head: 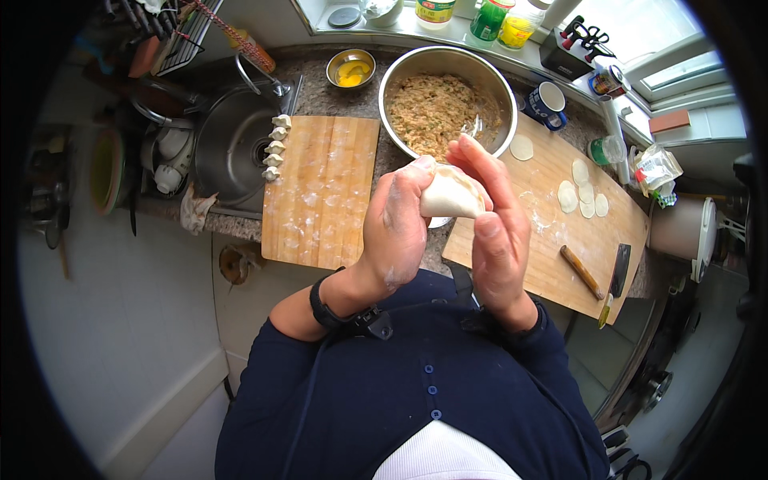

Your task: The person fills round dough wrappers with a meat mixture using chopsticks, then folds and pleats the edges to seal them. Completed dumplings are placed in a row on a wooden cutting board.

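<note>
Between both hands I hold a folded dumpling (450, 193), its pale dough curved into a half-moon. My left hand (396, 222) grips one end, with flour on the thumb and wrist. At the other end, my right hand (501, 240) touches the dough with thumb and fingers. Just beyond stands a steel bowl (509, 126) of minced filling (429, 108), a utensil (474, 128) stuck in it. Several shaped dumplings (274, 147) line the far left edge of a floured wooden board (324, 198). Round dough wrappers (567, 197) lie on the right board (540, 264).
A rolling pin (581, 273) and a cleaver (620, 270) lie on the right board. A small bowl of egg (351, 69) stands behind the left board, beside the sink (231, 150). A blue mug (546, 105) stands right of the steel bowl. Jars (435, 12) line the windowsill.
</note>
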